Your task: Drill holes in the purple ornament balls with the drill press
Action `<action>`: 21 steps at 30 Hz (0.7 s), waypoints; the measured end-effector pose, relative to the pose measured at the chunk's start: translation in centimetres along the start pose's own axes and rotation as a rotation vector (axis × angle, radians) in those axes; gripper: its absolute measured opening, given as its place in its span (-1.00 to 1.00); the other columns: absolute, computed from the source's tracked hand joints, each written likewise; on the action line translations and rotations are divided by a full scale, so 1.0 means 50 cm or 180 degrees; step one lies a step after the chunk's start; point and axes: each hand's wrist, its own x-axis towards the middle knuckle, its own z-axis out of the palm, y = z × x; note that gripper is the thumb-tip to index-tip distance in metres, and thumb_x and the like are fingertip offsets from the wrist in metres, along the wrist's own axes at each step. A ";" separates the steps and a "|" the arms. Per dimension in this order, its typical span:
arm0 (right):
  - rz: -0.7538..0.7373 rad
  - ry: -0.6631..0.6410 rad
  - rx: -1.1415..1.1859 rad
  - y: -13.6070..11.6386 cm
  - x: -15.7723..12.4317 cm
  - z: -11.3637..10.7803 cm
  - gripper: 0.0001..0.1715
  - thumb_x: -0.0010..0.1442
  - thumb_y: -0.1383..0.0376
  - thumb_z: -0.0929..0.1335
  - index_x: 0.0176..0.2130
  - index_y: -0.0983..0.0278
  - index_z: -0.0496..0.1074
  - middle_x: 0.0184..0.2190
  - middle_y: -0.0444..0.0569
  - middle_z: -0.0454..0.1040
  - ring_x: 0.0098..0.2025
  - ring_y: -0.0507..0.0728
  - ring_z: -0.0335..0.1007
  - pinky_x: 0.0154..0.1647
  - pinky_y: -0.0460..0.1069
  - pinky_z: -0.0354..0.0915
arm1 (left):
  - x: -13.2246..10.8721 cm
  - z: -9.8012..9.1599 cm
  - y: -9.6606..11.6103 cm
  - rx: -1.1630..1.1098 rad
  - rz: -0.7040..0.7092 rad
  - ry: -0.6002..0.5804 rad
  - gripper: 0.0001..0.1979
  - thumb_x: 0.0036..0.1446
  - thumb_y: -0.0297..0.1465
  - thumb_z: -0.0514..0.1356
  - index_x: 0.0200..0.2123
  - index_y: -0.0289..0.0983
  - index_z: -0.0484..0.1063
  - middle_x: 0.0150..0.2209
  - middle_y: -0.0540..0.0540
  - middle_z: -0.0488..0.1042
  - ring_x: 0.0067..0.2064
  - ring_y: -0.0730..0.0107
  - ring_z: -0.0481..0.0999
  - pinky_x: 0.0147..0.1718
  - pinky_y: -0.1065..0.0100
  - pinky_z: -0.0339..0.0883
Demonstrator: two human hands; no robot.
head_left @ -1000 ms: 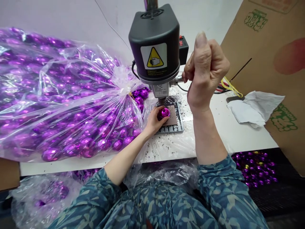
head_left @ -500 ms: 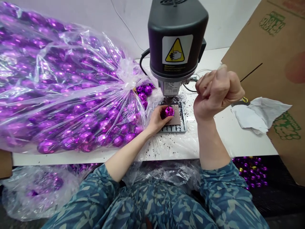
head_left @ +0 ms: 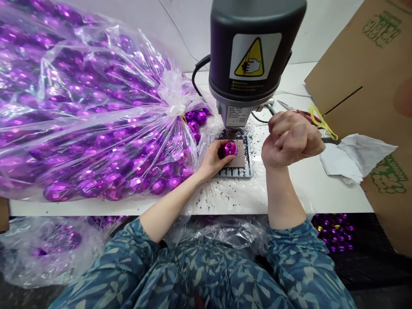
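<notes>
Holding a round, glossy purple ball [head_left: 230, 148] in the left hand [head_left: 214, 161], with thumb and fingers clamped about its left side. Set on a smooth, flat brown board [head_left: 238, 161], over a slotted metal base plate [head_left: 233, 173], right below the narrow lower end of a bulky, smooth black drilling machine [head_left: 254, 21]. Curled into a fist with the right hand [head_left: 293, 139], apparently around the slim metal lever [head_left: 271, 109] at the machine's side. Strewn over the plate and the hard white table [head_left: 296, 191] with fine dark crumbs [head_left: 222, 189]. Piled to the left in a crinkled, see-through plastic bag [head_left: 175, 96] with many faceted, mirror-bright purple balls, gathered tight at the neck. Lying to the right with thin, creased white paper [head_left: 341, 159], beside stiff cardboard [head_left: 354, 101] printed in green.

Cut off at the top edge across the machine's housing, and at the left edge across the bag. Hidden by the fingers along the ball's left side; covered by the fist along most of the lever. Hard to make out just above the ball: cannot tell whether touching the machine's tip or slightly apart.
</notes>
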 end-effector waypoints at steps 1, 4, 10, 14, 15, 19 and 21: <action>-0.0094 -0.0040 0.0155 0.003 -0.002 -0.001 -0.16 0.23 -0.07 0.42 -0.65 0.27 -0.13 -0.75 -0.25 -0.28 -0.71 -0.10 -0.27 -0.65 -0.03 -0.06 | 0.000 0.000 0.000 -0.0024 -0.0002 -0.0003 -0.51 0.08 -0.34 0.50 0.05 -0.23 0.46 0.02 -0.19 0.59 0.06 0.09 0.58 0.09 0.07 0.47; -0.0415 -0.0124 0.0541 0.002 -0.005 -0.002 -0.16 0.26 0.07 0.43 -0.67 0.30 -0.16 -0.80 -0.27 -0.28 -0.76 -0.11 -0.32 -0.71 -0.06 -0.12 | -0.001 0.000 0.002 -0.0110 -0.0022 -0.0013 -0.51 0.08 -0.36 0.50 0.05 -0.23 0.46 0.03 -0.20 0.58 0.07 0.08 0.58 0.11 0.06 0.46; 0.0436 -0.0275 0.0130 -0.063 0.057 0.056 -0.18 0.25 -0.16 0.41 -0.66 0.24 -0.02 -0.75 -0.25 -0.07 -0.72 -0.09 -0.10 -0.65 -0.02 -0.13 | -0.001 0.001 0.021 -0.0190 -0.0195 0.0006 -0.52 0.09 -0.36 0.47 0.04 -0.25 0.42 0.02 -0.21 0.56 0.04 0.11 0.58 0.07 0.07 0.47; 0.0654 -0.0544 0.0321 -0.078 0.112 0.099 -0.33 0.03 -0.18 0.43 -0.62 0.18 0.08 -0.73 -0.28 -0.06 -0.74 -0.09 -0.13 -0.65 0.04 -0.20 | -0.044 -0.028 0.072 -0.0087 -0.0479 0.0040 -0.58 0.11 -0.32 0.43 -0.02 -0.23 0.38 -0.10 -0.17 0.55 -0.14 0.21 0.57 -0.17 0.18 0.48; 0.0646 -0.0578 0.0388 -0.074 0.118 0.104 -0.37 0.01 -0.13 0.44 -0.62 0.17 0.08 -0.73 -0.29 -0.07 -0.74 -0.09 -0.15 -0.66 0.05 -0.21 | -0.066 -0.039 0.088 -0.0022 -0.0454 -0.0152 -0.61 0.11 -0.31 0.42 -0.06 -0.22 0.38 -0.15 -0.14 0.55 -0.20 0.24 0.55 -0.24 0.22 0.46; 0.0613 -0.0568 0.0552 -0.050 0.119 0.101 -0.42 0.05 -0.05 0.45 -0.58 0.18 0.10 -0.70 -0.31 -0.09 -0.73 -0.11 -0.13 -0.69 -0.01 -0.22 | -0.185 -0.086 0.142 0.0525 0.0091 -0.2071 -0.67 0.07 -0.33 0.44 -0.15 -0.19 0.41 -0.23 -0.09 0.54 -0.31 0.29 0.52 -0.38 0.29 0.41; 0.0590 -0.0630 0.0610 -0.043 0.115 0.096 -0.46 0.09 -0.05 0.43 -0.55 0.20 0.15 -0.68 -0.31 -0.08 -0.73 -0.13 -0.11 -0.69 -0.06 -0.20 | -0.246 -0.097 0.154 0.1261 0.0416 -0.2964 -0.68 0.10 -0.37 0.42 -0.10 -0.23 0.44 -0.12 -0.16 0.56 -0.26 0.21 0.56 -0.36 0.25 0.44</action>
